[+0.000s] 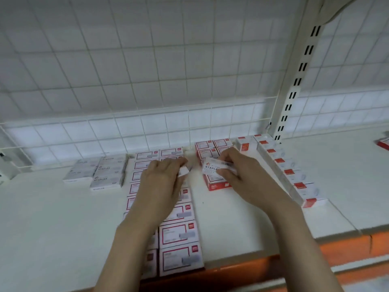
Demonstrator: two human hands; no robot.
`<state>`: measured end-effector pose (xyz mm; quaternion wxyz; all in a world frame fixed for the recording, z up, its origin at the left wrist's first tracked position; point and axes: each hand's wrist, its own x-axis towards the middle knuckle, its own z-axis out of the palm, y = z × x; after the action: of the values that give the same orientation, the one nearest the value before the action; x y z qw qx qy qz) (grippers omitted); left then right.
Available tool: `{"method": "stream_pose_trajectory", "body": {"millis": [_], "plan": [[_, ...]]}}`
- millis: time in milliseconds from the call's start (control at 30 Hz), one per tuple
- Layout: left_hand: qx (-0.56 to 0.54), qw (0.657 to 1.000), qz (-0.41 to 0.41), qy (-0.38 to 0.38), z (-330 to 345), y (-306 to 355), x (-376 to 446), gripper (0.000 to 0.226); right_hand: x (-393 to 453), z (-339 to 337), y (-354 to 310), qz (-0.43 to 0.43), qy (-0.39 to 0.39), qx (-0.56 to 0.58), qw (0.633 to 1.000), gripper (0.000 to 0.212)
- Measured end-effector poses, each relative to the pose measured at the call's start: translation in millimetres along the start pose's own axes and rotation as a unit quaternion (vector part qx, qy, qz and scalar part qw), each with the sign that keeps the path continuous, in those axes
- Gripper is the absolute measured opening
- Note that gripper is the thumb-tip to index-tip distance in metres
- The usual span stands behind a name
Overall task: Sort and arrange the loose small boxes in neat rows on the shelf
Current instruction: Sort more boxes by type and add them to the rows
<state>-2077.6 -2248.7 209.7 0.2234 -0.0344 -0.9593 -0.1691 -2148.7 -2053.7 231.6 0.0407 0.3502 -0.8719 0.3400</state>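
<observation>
The right hand [235, 171] holds a white staples box [216, 167], fingers curled over its far edge and thumb at its near side; the printed face is turned up and the box is tilted. Directly beneath this hand and box lies the red-edged stack [214, 182], whose back boxes reach the wire grid wall [147, 81].

The left hand [162, 182] pinches a small white box [183, 171] at its fingertips; blur hides the exact finger placement. This box sits just left of the staples box, with a narrow gap of bare shelf [231, 224] between the two hands.

Under the left hand and forearm run the double rows of red-framed boxes [179, 234], extending from the wall to the shelf's front edge. Left of the left hand, well apart from it, lie the grey staples packs [105, 171] in two short rows.

Right of the right hand, a diagonal row of red-tabbed boxes [294, 175] runs from the wall toward the front, near the slotted upright [299, 81]
</observation>
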Motion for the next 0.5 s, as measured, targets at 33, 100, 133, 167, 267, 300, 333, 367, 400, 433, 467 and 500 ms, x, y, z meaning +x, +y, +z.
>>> {"method": "stream_pose_trajectory", "body": {"millis": [33,100,133,167,267,300,333,367,400,433,467,500], "plan": [[-0.009,1.0,-0.008,0.0,-3,-7,-4,0.041,0,6,-7,0.004,0.0,0.001,1.0,0.009],[-0.054,0.998,-0.025,0.002,-10,-17,-12,0.044,0,16,-20,0.009,0.005,0.0,1.0,0.02],[-0.07,0.997,-0.028,0.0,-16,-20,-15,0.051,0,21,-27,0.008,0.01,-0.002,1.0,0.028],[-0.081,0.996,-0.032,-0.011,-21,-23,-19,0.06,1,26,-33,0.004,0.014,-0.007,1.0,0.036],[-0.113,0.991,-0.054,-0.056,-34,-37,-31,0.072,3,42,-51,-0.001,0.014,-0.028,1.0,0.044],[-0.121,0.988,-0.065,-0.07,-39,-42,-35,0.072,4,48,-57,0.005,0.013,-0.029,0.999,0.044],[-0.124,0.987,-0.069,-0.08,-44,-47,-39,0.073,6,53,-63,0.011,0.01,-0.027,1.0,0.044],[-0.117,0.987,-0.065,-0.088,-48,-52,-42,0.073,7,59,-69,0.015,0.008,-0.026,1.0,0.044],[-0.102,0.989,-0.052,-0.091,-52,-57,-46,0.073,8,64,-75,0.017,0.005,-0.029,0.999,0.046],[-0.083,0.992,-0.037,-0.091,-56,-64,-49,0.07,9,69,-80,0.018,-0.002,-0.032,0.999,0.049],[-0.069,0.994,-0.025,-0.084,-59,-70,-53,0.067,9,73,-86,0.024,-0.012,-0.03,0.999,0.054],[-0.063,0.995,-0.019,-0.07,-62,-78,-56,0.066,9,77,-91,0.03,-0.02,-0.025,0.999,0.059]]}}
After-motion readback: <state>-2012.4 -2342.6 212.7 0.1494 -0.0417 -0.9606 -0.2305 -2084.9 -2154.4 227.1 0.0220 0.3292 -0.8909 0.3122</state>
